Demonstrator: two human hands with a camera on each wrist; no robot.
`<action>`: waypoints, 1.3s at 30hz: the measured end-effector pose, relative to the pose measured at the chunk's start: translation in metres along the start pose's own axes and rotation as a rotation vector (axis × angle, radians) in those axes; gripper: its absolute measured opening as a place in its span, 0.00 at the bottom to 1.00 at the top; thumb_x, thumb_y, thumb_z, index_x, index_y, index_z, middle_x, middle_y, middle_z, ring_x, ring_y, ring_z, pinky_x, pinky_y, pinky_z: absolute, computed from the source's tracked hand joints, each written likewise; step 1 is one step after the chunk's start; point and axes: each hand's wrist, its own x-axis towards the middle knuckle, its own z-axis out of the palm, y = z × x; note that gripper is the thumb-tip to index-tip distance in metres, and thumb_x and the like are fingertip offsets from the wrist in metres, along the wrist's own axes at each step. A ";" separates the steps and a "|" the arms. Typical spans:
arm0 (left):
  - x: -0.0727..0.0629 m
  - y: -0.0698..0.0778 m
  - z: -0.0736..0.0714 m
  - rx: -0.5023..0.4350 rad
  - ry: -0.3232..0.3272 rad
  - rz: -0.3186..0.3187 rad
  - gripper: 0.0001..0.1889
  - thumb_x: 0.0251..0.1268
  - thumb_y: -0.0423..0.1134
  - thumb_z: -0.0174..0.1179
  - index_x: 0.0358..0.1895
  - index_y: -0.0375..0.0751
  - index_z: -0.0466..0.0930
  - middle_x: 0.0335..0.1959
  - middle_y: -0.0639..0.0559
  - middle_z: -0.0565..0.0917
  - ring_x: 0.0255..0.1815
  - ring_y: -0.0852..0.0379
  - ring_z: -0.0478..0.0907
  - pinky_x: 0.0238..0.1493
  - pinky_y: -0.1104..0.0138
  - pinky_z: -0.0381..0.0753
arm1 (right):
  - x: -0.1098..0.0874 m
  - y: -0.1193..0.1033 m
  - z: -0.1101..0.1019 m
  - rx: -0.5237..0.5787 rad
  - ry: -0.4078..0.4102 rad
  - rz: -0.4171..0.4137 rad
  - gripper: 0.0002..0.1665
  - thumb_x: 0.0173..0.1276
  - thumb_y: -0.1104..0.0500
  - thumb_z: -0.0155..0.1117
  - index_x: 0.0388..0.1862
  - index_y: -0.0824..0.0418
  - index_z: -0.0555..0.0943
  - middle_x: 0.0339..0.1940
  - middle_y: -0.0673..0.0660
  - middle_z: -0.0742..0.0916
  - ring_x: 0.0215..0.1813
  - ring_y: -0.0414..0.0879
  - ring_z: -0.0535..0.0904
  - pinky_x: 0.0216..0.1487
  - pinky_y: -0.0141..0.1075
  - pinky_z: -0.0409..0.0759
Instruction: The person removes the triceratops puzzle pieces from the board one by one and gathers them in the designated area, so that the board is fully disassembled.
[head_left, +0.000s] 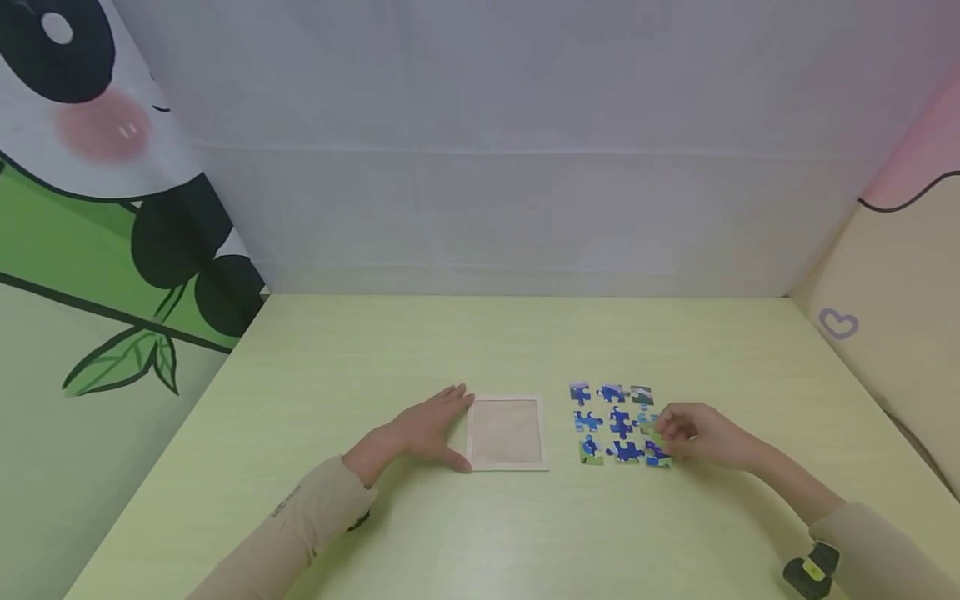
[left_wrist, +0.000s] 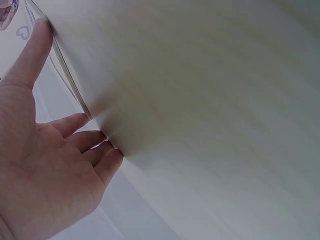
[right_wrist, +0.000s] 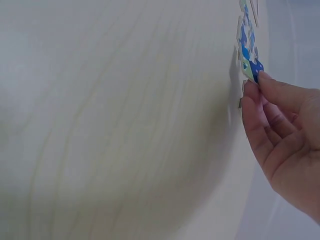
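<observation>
A square white-rimmed puzzle frame (head_left: 546, 433) with a bare brownish inside lies flat on the table. My left hand (head_left: 437, 429) rests at its left edge, fingers spread, thumb by the near corner and fingertips by the far one. Right of the frame, several blue and green jigsaw puzzle pieces (head_left: 621, 423) lie in spaced rows. My right hand (head_left: 705, 435) is at the right side of these rows. Its thumb and forefinger pinch a blue and green puzzle piece (right_wrist: 254, 70), seen in the right wrist view; the fingers partly cover it.
The pale wood-grain table (head_left: 480, 533) reaches back to a grey-white cloth wall (head_left: 480, 217). A printed panel with a cartoon face and leaves (head_left: 120, 358) stands at the left. Another panel with a small heart (head_left: 838, 323) borders the right side.
</observation>
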 end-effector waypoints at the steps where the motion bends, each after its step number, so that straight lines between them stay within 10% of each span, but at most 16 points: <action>1: 0.000 0.000 0.000 -0.001 0.001 0.002 0.54 0.40 0.59 0.69 0.70 0.38 0.52 0.72 0.43 0.48 0.72 0.46 0.43 0.68 0.53 0.53 | -0.001 0.001 0.000 0.000 0.004 0.006 0.11 0.57 0.66 0.64 0.38 0.68 0.74 0.30 0.55 0.80 0.30 0.38 0.75 0.28 0.31 0.79; 39: 0.000 -0.002 0.002 -0.028 0.001 0.007 0.54 0.40 0.59 0.69 0.70 0.39 0.51 0.72 0.44 0.48 0.72 0.47 0.42 0.68 0.53 0.53 | 0.000 0.011 0.006 -0.163 0.064 0.051 0.10 0.55 0.65 0.66 0.37 0.65 0.81 0.27 0.49 0.79 0.29 0.37 0.70 0.28 0.27 0.72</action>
